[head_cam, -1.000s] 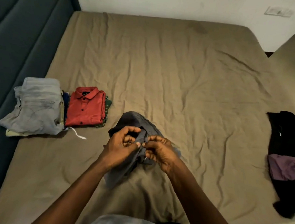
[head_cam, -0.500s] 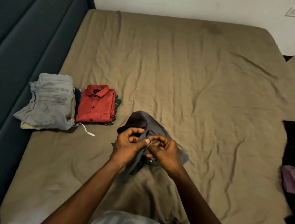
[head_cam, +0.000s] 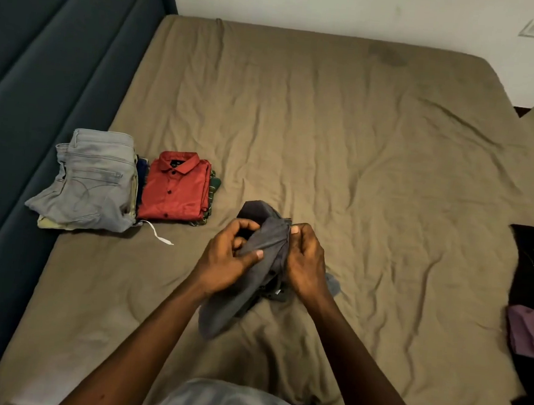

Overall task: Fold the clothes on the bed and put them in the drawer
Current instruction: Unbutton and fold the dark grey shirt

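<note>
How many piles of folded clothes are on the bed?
2: the jeans pile by the blue headboard, the red shirt pile right beside it. More clothes hide underneath each.

On the bed (head_cam: 329,127), jeans (head_cam: 92,179) lie left of the folded shirt (head_cam: 175,192); loose clothes (head_cam: 532,271) lie far right.

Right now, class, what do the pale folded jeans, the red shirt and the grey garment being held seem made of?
The pale jeans: faded denim, seen in stitched pocket and seams. The red shirt: smooth woven cloth, slight sheen, possibly cotton. The grey garment: thin matte fabric, draping limply.
</note>
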The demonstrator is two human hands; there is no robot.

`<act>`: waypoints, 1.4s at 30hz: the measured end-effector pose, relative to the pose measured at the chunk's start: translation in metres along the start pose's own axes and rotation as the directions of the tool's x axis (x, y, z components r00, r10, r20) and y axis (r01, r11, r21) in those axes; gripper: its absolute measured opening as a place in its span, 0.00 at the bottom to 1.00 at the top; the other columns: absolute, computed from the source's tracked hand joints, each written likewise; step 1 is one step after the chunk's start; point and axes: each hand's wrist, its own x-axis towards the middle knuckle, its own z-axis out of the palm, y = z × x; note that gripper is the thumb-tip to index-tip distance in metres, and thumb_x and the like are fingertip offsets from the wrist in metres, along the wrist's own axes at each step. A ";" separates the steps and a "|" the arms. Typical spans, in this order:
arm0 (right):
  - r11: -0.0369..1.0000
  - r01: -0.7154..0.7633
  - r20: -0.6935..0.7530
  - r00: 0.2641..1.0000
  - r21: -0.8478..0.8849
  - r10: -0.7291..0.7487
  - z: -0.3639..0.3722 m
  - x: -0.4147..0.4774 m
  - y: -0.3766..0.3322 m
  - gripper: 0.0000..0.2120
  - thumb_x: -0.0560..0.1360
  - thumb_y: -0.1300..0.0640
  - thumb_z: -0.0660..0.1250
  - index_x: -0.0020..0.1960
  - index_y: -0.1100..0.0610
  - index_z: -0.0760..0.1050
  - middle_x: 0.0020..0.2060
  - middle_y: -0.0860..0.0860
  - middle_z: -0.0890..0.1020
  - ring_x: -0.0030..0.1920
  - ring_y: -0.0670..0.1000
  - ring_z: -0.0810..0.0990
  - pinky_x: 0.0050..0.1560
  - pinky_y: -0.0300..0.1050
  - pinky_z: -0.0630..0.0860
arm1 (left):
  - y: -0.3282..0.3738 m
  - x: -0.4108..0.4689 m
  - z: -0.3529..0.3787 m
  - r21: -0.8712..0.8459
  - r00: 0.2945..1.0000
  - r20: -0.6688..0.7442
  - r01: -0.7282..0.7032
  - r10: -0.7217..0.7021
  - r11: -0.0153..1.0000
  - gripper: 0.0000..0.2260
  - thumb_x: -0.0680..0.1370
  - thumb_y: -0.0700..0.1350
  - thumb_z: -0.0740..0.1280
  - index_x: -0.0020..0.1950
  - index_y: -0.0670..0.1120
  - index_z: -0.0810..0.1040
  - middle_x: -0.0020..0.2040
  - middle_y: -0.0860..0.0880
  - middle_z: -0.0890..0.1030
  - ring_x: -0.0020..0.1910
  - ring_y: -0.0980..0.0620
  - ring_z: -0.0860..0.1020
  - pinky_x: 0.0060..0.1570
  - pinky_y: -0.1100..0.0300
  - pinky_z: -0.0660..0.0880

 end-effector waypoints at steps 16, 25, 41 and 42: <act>0.643 0.646 0.595 0.725 -0.412 -0.347 -0.059 0.060 -0.055 0.09 0.73 0.56 0.75 0.54 0.55 0.85 0.34 0.41 0.74 0.38 0.43 0.79 0.37 0.36 0.65 | 0.031 0.042 -0.079 0.391 0.909 0.200 -0.417 0.367 0.820 0.10 0.74 0.43 0.72 0.54 0.50 0.79 0.47 0.52 0.81 0.47 0.50 0.82 0.46 0.48 0.79; 0.956 0.241 0.373 0.913 -0.168 -0.165 -0.040 0.067 -0.009 0.09 0.84 0.55 0.62 0.51 0.52 0.80 0.45 0.47 0.84 0.48 0.47 0.82 0.51 0.47 0.75 | 0.018 0.058 -0.075 -0.119 0.994 0.109 0.040 -0.027 0.992 0.16 0.83 0.55 0.65 0.43 0.45 0.72 0.38 0.47 0.68 0.37 0.54 0.66 0.38 0.56 0.64; 0.975 0.002 0.174 0.984 0.224 -0.042 -0.072 0.078 -0.040 0.18 0.81 0.52 0.70 0.39 0.64 0.80 0.33 0.53 0.79 0.36 0.49 0.75 0.39 0.44 0.71 | -0.004 0.068 -0.053 0.732 0.622 0.150 -0.592 0.769 0.336 0.12 0.69 0.39 0.70 0.52 0.40 0.81 0.53 0.42 0.79 0.50 0.42 0.77 0.49 0.52 0.73; 0.984 0.023 0.149 0.988 0.176 -0.050 -0.075 0.081 -0.038 0.16 0.80 0.51 0.71 0.40 0.64 0.82 0.34 0.52 0.80 0.37 0.47 0.76 0.40 0.44 0.72 | -0.001 0.069 -0.053 0.677 0.665 0.126 -0.600 0.736 0.426 0.10 0.70 0.39 0.69 0.50 0.42 0.82 0.49 0.45 0.80 0.46 0.45 0.77 0.45 0.55 0.73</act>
